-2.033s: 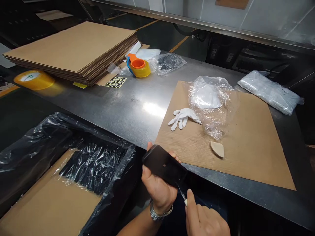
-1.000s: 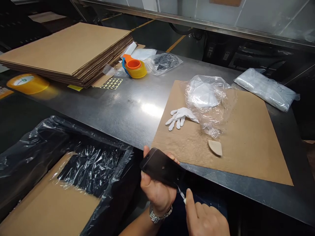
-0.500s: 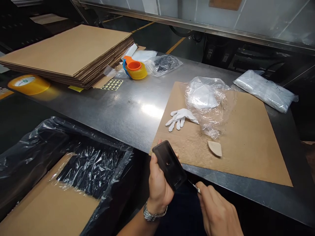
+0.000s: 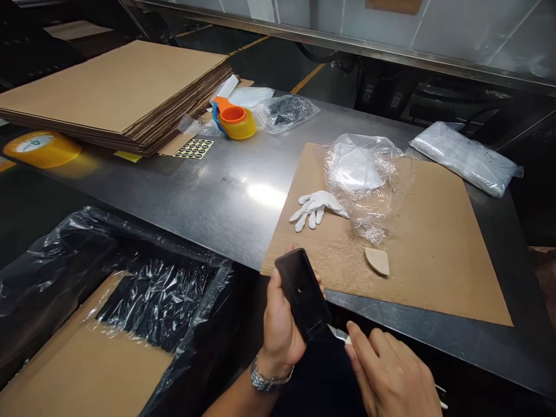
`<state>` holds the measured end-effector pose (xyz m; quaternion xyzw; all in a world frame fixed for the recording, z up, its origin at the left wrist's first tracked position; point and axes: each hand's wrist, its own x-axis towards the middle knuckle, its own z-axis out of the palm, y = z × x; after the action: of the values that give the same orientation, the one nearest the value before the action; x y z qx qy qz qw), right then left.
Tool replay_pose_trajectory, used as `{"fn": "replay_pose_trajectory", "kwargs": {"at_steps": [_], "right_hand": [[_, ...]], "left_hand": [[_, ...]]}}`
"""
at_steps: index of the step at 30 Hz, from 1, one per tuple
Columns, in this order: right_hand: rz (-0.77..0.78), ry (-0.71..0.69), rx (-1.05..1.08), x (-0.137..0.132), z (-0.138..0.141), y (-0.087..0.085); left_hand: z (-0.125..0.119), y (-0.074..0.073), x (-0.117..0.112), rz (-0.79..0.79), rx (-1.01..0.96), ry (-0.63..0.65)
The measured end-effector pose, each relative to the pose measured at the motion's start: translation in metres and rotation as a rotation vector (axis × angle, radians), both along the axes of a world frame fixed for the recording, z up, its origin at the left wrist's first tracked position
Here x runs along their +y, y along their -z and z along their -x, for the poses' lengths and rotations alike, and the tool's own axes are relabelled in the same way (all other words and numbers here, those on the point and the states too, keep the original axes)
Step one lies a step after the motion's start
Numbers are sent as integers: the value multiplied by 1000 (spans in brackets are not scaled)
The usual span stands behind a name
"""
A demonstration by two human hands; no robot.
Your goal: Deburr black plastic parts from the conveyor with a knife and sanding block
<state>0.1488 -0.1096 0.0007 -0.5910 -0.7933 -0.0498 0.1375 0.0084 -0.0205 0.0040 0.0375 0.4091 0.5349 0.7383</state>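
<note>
Left hand (image 4: 282, 327) is holding the black case (image 4: 299, 289), fingers wrapped round it, by the bench's (image 4: 195, 202) near edge, while right hand (image 4: 386, 368) is pinching a small blade (image 4: 339, 333) at its lower corner, probably trimming, next move likely calling for a light, steady stroke.

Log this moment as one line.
left hand: holds black part | right hand: holds bladed tool, tip by part's near end | white glove: on cardboard sheet
</note>
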Motion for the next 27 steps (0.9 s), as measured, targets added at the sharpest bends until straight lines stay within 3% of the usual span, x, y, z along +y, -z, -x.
{"fn": "replay_pose_trajectory", "kwargs": {"at_steps": [27], "right_hand": [[4, -12, -96, -2, -4, 3]], "left_hand": [[-3, 0, -7, -46, 75, 10]]}}
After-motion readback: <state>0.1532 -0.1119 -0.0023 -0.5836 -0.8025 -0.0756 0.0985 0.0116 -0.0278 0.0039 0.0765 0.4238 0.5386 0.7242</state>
